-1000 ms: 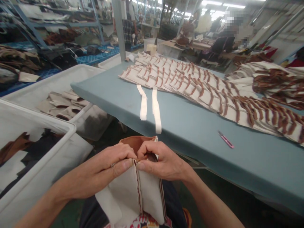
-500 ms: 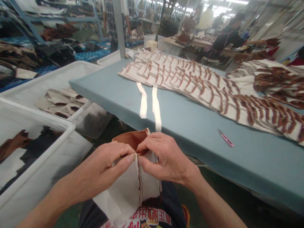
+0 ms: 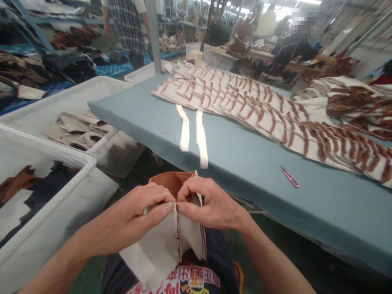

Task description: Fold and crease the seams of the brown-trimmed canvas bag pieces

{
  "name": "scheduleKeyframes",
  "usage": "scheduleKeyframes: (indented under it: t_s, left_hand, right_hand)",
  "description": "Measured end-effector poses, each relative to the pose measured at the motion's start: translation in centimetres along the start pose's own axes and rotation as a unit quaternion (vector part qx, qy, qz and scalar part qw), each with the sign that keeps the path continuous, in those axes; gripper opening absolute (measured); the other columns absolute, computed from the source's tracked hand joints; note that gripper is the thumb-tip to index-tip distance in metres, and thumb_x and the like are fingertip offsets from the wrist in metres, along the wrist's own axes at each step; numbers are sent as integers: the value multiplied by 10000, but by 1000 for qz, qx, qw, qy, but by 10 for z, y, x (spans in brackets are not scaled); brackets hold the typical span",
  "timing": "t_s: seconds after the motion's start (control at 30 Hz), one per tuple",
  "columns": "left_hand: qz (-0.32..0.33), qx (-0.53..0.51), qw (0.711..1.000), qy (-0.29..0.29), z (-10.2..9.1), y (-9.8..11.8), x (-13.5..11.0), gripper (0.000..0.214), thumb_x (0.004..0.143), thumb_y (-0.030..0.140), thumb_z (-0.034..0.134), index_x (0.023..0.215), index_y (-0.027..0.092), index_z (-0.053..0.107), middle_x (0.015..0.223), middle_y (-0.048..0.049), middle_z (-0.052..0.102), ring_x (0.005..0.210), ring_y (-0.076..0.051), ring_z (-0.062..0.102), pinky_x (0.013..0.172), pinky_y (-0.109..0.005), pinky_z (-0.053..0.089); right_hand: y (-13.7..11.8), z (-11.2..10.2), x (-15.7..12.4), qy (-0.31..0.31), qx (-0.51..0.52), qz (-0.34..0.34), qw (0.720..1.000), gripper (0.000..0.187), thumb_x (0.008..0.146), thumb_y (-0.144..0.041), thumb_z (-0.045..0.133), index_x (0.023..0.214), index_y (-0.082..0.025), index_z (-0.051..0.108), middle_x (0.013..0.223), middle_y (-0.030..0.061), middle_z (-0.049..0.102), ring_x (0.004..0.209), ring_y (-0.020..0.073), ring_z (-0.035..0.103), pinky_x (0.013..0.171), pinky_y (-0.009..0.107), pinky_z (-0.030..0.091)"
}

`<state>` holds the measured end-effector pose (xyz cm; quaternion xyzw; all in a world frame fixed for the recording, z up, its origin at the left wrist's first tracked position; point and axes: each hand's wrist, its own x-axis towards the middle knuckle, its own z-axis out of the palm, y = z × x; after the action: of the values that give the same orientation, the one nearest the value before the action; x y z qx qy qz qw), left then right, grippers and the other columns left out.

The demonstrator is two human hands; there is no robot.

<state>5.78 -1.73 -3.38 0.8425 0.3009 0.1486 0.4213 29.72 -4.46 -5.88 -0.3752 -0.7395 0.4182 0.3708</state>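
Over my lap I hold a cream canvas piece [image 3: 167,245] with a brown lining and a dark stitched seam down its middle. My left hand [image 3: 139,214] pinches the fabric on the left of the seam, thumb on top. On the right of the seam my right hand [image 3: 208,204] pinches it the same way, so the two thumbs nearly touch at the seam's top. The brown lining [image 3: 171,181] shows just behind my fingers.
A blue-grey table [image 3: 245,163] stretches ahead, with rows of cream pieces with brown trim [image 3: 260,110], two white strips [image 3: 192,134] and a pink cutter [image 3: 289,176]. White bins [image 3: 45,204] with fabric pieces stand at my left. People work at tables and shelves behind.
Both hands keep their pinch at the seam and have dropped slightly. The view has shifted a little; a person in a checked shirt shows more at the top left.
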Motion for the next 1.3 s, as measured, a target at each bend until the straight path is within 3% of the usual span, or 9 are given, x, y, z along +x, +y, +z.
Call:
scheduleKeyframes:
  t_s: [0.17,0.27,0.67,0.97,1.3]
  left_hand:
    - [-6,-2,1000,22,4,-3,-2,255,1075,330,563,891,232,710,819,64,697,778,-139,623,790,-270,435]
    - [-21,11,999,35,6,-3,-1,224,1022,316,617,833,228,702,773,69,692,726,-135,606,776,-274,440]
    - [-23,41,998,37,5,2,3,240,981,274,557,813,225,721,749,53,720,713,-148,632,775,-281,469]
    - [-20,3,999,32,4,-1,3,232,952,232,552,820,222,743,755,43,737,718,-144,635,695,-259,452]
    - [-34,11,999,24,7,-3,3,168,941,275,619,798,220,689,772,53,712,726,-141,602,773,-288,431]
  right_hand:
    - [1,3,0,0,1,5,1000,131,896,-153,716,783,-196,664,765,-33,707,692,121,592,707,252,461]
    - [3,4,0,0,-18,4,1000,124,893,-150,719,792,-198,665,769,-35,711,693,123,600,709,260,452]
    - [7,5,0,-14,-28,30,999,123,911,-173,732,803,-195,677,774,-30,722,688,123,595,697,258,437]
    - [7,6,-1,-19,-14,24,999,123,914,-178,745,816,-196,673,785,-31,731,686,121,596,701,253,462]
    - [9,9,-2,-9,0,24,1000,138,909,-195,724,789,-193,655,757,-39,697,686,119,576,699,256,428]
